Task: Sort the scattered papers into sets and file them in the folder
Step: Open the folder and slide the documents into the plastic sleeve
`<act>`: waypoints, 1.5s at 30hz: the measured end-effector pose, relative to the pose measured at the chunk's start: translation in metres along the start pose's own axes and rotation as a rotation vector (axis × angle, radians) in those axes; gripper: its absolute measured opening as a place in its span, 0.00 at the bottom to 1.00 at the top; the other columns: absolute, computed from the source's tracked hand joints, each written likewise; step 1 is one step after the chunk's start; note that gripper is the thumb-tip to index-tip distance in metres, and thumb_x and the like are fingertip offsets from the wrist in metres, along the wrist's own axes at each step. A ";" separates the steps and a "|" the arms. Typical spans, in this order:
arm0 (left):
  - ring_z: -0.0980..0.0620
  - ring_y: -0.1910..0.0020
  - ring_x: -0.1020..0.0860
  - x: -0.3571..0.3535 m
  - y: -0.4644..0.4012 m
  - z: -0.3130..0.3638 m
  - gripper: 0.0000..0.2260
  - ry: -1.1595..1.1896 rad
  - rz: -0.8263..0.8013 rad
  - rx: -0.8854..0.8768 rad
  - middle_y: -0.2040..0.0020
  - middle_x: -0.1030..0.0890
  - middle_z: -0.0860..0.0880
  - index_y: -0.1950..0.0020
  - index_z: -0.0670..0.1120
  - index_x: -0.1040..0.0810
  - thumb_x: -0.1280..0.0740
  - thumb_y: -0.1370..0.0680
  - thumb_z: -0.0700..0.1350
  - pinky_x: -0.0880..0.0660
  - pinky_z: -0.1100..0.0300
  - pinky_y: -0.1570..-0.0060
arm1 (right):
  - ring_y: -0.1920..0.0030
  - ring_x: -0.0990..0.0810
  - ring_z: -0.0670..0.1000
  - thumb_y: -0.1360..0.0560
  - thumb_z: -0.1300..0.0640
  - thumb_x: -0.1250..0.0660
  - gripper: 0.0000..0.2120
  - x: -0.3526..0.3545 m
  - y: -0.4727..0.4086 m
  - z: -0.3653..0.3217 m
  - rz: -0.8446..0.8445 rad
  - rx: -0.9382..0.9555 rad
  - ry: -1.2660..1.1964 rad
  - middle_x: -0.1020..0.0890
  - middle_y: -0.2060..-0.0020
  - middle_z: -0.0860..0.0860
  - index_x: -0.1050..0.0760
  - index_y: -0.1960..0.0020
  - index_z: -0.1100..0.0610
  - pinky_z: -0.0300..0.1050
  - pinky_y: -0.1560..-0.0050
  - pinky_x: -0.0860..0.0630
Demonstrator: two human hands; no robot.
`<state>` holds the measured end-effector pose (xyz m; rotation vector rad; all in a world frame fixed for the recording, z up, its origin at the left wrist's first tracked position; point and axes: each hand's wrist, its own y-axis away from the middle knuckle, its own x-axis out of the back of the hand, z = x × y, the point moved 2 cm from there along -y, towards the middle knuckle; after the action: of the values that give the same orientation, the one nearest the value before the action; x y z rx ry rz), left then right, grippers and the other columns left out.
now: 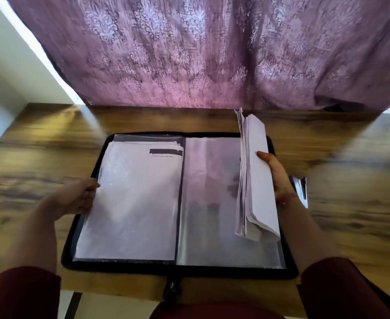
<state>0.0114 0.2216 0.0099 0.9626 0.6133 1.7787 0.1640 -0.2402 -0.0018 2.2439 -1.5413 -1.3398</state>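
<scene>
1. You have one black folder [81, 226] open on the table [40, 146], with two clear sleeves showing; the left one holds papers [132, 199].
2. Your right hand [274, 173] grips one upright paper stack [256, 176] over the right sleeve [207, 203].
3. Your left hand [79, 196] touches the left sleeve's edge, fingers loosely curled.

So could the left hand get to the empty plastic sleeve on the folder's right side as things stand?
Probably yes. The left hand rests at the folder's left edge, and the empty sleeve lies bare; the paper stack in the right hand covers only its right edge.
</scene>
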 end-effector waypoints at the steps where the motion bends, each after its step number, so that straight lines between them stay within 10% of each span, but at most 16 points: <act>1: 0.51 0.77 0.37 0.001 -0.002 0.000 0.18 -0.077 0.016 -0.024 0.75 0.36 0.50 0.68 0.49 0.33 0.27 0.27 0.54 0.35 0.60 0.71 | 0.61 0.16 0.57 0.40 0.47 0.22 0.29 0.000 0.000 0.001 0.006 -0.011 0.011 0.16 0.57 0.58 0.22 0.44 0.59 0.52 0.61 0.19; 9: 0.40 0.65 0.23 -0.021 0.004 0.048 0.18 -0.728 0.199 0.053 0.64 0.23 0.38 0.56 0.34 0.24 0.20 0.33 0.42 0.24 0.50 0.61 | 0.59 0.15 0.58 0.37 0.48 0.24 0.30 -0.002 -0.002 0.006 0.124 -0.086 0.090 0.15 0.55 0.59 0.25 0.39 0.59 0.54 0.59 0.19; 14: 0.33 0.38 0.26 -0.084 0.009 0.106 0.19 -0.942 0.575 -0.319 0.38 0.26 0.34 0.37 0.35 0.27 0.34 0.27 0.35 0.27 0.42 0.39 | 0.60 0.15 0.58 0.38 0.47 0.24 0.29 0.003 -0.004 0.004 0.200 -0.098 0.117 0.15 0.56 0.59 0.24 0.41 0.59 0.53 0.61 0.19; 19: 0.40 0.34 0.29 -0.211 0.015 0.145 0.22 -1.016 0.286 -0.911 0.31 0.30 0.40 0.30 0.42 0.29 0.36 0.22 0.49 0.34 0.48 0.34 | 0.66 0.16 0.56 0.39 0.48 0.25 0.25 0.003 -0.010 -0.008 0.235 -0.073 0.083 0.16 0.61 0.58 0.21 0.46 0.59 0.50 0.65 0.20; 23: 0.45 0.22 0.47 -0.251 -0.008 0.139 0.31 -1.198 0.199 -0.926 0.21 0.47 0.45 0.22 0.45 0.42 0.45 0.20 0.62 0.57 0.40 0.26 | 0.65 0.17 0.55 0.39 0.48 0.26 0.25 0.005 -0.016 -0.020 0.239 -0.050 0.053 0.16 0.61 0.57 0.21 0.46 0.59 0.49 0.65 0.19; 28: 0.48 0.22 0.50 -0.249 -0.025 0.130 0.31 -1.086 0.190 -0.991 0.20 0.46 0.48 0.24 0.50 0.35 0.45 0.22 0.66 0.63 0.41 0.27 | 0.66 0.17 0.53 0.37 0.48 0.28 0.14 0.010 -0.025 -0.031 0.222 -0.018 0.007 0.16 0.63 0.55 0.15 0.57 0.57 0.48 0.65 0.18; 34: 0.47 0.33 0.31 -0.244 -0.033 0.147 0.21 -0.958 0.175 -1.043 0.33 0.28 0.47 0.40 0.46 0.19 0.34 0.24 0.60 0.55 0.41 0.26 | 0.59 0.16 0.55 0.37 0.51 0.25 0.22 -0.008 -0.048 -0.041 0.192 0.082 -0.114 0.15 0.56 0.56 0.20 0.45 0.58 0.52 0.57 0.19; 41: 0.38 0.42 0.30 -0.227 -0.033 0.159 0.12 -1.010 -0.050 -1.186 0.44 0.26 0.40 0.42 0.39 0.24 0.33 0.22 0.45 0.42 0.33 0.33 | 0.57 0.15 0.52 0.30 0.58 0.29 0.06 -0.034 -0.070 -0.070 0.225 0.212 -0.117 0.14 0.56 0.55 0.14 0.61 0.58 0.47 0.59 0.19; 45: 0.40 0.31 0.36 -0.218 -0.036 0.165 0.28 -0.821 -0.181 -1.059 0.34 0.29 0.37 0.31 0.37 0.30 0.26 0.28 0.39 0.52 0.37 0.27 | 0.54 0.15 0.53 0.30 0.59 0.27 0.13 -0.052 -0.081 -0.088 0.272 0.268 -0.209 0.15 0.52 0.56 0.21 0.46 0.62 0.49 0.56 0.19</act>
<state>0.2111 0.0321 0.0019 0.7158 -0.6933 1.1068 0.2778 -0.1928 0.0402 1.9788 -2.1236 -1.3927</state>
